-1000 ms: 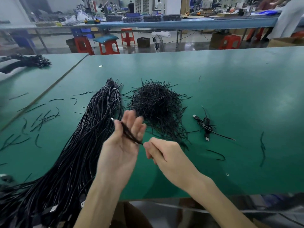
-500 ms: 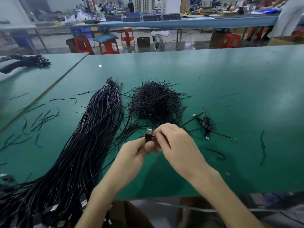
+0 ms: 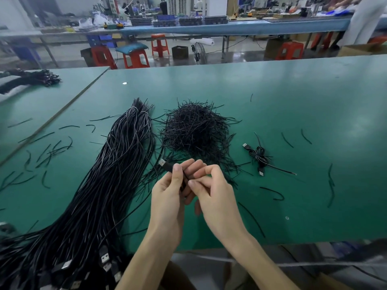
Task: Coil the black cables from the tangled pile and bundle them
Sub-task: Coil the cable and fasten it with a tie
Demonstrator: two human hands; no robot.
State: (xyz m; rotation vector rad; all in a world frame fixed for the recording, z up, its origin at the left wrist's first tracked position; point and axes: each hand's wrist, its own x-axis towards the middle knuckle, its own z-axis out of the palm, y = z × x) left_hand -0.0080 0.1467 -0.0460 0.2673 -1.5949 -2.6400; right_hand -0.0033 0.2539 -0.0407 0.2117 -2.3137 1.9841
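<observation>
Many loose black cables (image 3: 109, 185) lie fanned at left, long axis running from the near edge up the mat. Just right of them, the left hand (image 3: 167, 197) grips the held cable (image 3: 184, 176), its USB plug (image 3: 162, 163) pointing up-left past the thumb. The right hand (image 3: 215, 197) touches the left, fingers curled, pinching the same strand. Tie heap (image 3: 194, 130) beyond; one bundled cable (image 3: 258, 156) farther right. Green table (image 3: 293, 105); red stools (image 3: 136, 58) behind.

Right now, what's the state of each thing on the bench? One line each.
left hand: grips held cable below its USB plug.
right hand: pinches held cable beside the left hand.
held cable: lifted off the table, plug pointing up-left.
long cable bunch: lying stretched out, uncoiled.
tie pile: loose heap.
coiled cable: bundled, lying on the table to the right.
</observation>
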